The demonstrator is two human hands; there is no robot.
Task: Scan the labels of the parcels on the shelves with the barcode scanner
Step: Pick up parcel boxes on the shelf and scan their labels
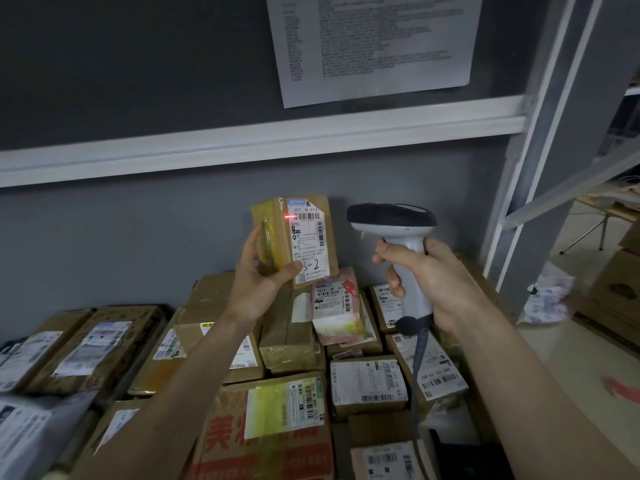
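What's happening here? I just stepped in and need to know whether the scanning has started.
Yes. The person's left hand holds up a small brown taped cardboard parcel, its white label facing the grey-and-black handheld barcode scanner gripped in the right hand. A red scan dot sits on the label's top barcode. More labelled cardboard parcels lie below on the shelf.

Parcel storeroom or courier depot. Evidence: white metal shelving (263,140) against a grey wall (138,64); shelf packed with taped cardboard parcels (287,344), each bearing a barcoded shipping label (369,382); printed sheet (374,43) posted above; more cartons (616,292) on the floor at right.
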